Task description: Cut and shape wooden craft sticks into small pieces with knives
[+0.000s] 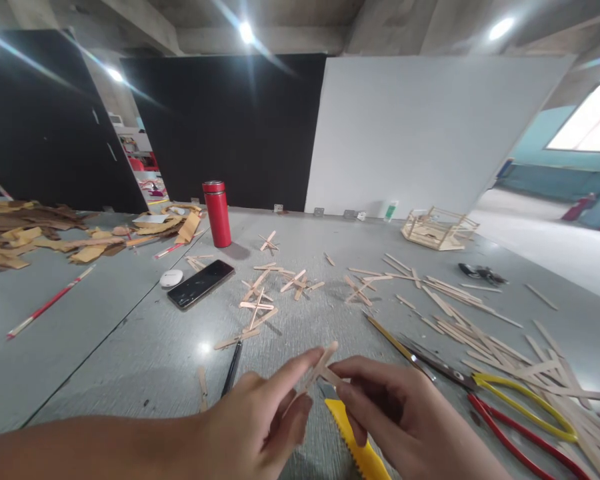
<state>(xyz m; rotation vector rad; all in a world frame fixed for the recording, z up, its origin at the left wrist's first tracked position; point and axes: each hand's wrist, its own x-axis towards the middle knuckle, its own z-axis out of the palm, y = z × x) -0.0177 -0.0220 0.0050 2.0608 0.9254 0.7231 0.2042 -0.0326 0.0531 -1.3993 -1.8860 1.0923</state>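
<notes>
Between my two hands, above the near part of the grey table, are crossed wooden craft sticks (324,362). My left hand (275,407) is closed on one stick, pinched between thumb and index finger. From the other side my right hand (390,400) grips the crossing stick at its end. Below them lies a yellow utility knife (355,440), partly hidden by my right hand. A black pen (233,367) rests just beyond my left hand. Farther out stand small crossed-stick pieces (257,307) and another such piece (360,291).
Scissors (460,379) with yellow handles, red-handled pliers (505,427) and a brown craft knife (393,337) lie to the right, near many loose sticks (490,347). A phone (201,283), white case (171,278) and red flask (217,215) stand left. A stick-built frame (437,230) sits far right.
</notes>
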